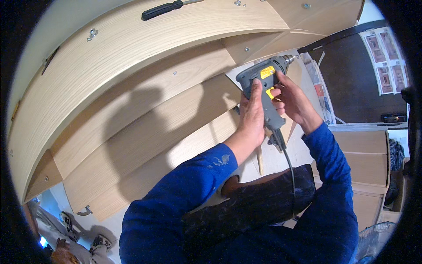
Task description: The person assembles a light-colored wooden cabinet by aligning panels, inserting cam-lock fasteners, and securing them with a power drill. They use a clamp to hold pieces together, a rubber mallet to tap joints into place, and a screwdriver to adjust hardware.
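A dark grey corded power drill (249, 78) with yellow labels is held between both of my hands, its chuck pointing to the upper right. My left hand (252, 118) is wrapped around the back of the handle, thumb up along the body. From the other side my right hand (295, 99) grips the drill near the trigger, fingers curled against it. A black cord (290, 163) runs down from the handle over my leg. A small bit seems to stick out of the chuck, too small to make out clearly.
A long light-wood furniture piece (110, 53) spans the left and top, with a black-handled screwdriver (162, 10) and small metal fittings (92, 33) on its upper board. Another person's legs and shoes (101, 242) show at lower left. Wooden panels (358, 163) stand at right.
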`<state>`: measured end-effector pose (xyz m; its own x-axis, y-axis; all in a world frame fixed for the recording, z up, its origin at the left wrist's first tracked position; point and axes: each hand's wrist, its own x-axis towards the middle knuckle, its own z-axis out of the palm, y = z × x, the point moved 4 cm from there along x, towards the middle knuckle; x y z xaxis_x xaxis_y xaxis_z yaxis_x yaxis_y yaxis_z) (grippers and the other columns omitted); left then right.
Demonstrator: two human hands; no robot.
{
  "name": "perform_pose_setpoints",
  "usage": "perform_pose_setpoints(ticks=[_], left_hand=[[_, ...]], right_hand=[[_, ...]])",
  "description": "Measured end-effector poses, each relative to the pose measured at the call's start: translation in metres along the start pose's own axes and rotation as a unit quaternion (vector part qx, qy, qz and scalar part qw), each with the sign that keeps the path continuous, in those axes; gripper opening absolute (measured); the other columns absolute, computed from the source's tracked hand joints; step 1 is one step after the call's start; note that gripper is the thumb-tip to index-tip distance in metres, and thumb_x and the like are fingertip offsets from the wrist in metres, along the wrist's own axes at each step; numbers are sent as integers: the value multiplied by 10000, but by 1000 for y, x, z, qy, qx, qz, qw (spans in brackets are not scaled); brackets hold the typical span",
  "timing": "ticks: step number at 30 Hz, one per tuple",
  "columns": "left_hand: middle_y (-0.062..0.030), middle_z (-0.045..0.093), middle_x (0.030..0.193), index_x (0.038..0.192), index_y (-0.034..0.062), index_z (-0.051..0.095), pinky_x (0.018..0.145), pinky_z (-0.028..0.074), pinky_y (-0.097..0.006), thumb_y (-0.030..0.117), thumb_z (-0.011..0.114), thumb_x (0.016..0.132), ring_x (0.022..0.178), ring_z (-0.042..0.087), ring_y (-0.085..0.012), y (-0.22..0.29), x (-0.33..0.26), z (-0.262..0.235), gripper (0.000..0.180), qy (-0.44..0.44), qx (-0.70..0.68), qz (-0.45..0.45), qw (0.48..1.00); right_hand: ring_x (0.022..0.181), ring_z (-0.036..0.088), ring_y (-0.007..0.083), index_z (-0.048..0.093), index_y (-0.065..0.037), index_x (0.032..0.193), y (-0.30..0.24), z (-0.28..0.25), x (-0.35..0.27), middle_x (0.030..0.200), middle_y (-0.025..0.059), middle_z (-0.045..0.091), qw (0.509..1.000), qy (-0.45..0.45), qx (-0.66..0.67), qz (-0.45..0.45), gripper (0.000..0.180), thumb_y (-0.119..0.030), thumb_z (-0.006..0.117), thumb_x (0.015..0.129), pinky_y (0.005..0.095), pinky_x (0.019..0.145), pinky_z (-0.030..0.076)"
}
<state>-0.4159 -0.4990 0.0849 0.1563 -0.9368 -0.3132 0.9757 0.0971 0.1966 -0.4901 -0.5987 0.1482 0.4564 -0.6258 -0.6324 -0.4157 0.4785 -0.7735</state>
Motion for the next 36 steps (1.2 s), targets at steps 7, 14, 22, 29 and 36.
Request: perform_pose_setpoints(ticks=[7,14,22,29,36], left_hand=[[-118,723,919,1241,28,582,553,584,-303,533,533,1048,620,664,-143,66,49,-47,543,58,152,101,982],[-121,731,853,1188,9,623,510,570,-285,499,509,1066,583,662,-149,120,96,-90,517,96,208,148,962],[-116,745,1023,1259,32,600,570,558,-293,589,511,1036,747,728,-182,133,112,-152,607,112,302,119,939],[-79,756,957,1100,60,706,712,556,-304,529,522,1046,769,694,-157,184,121,-173,507,75,497,35,864],[-124,731,1077,1154,32,684,928,543,-335,389,612,1016,989,683,-206,159,178,-141,389,53,611,164,773]], right_hand=[[450,524,177,569,-122,1080,11,52,107,609,9,507,993,-93,64,-32,485,-596,595,979,353,382,454],[464,564,227,562,-40,1087,21,92,194,663,88,561,979,-139,148,-24,541,-569,585,975,403,392,473],[380,455,131,602,-45,1008,29,96,226,614,45,549,991,-75,110,-27,403,-446,627,971,332,331,414],[669,730,115,691,-59,1073,15,25,115,869,48,758,991,-120,-15,63,459,-501,632,963,248,546,593],[809,560,37,627,-57,1247,32,-23,29,1028,-10,678,974,-102,-200,41,567,-526,634,928,206,571,402]])
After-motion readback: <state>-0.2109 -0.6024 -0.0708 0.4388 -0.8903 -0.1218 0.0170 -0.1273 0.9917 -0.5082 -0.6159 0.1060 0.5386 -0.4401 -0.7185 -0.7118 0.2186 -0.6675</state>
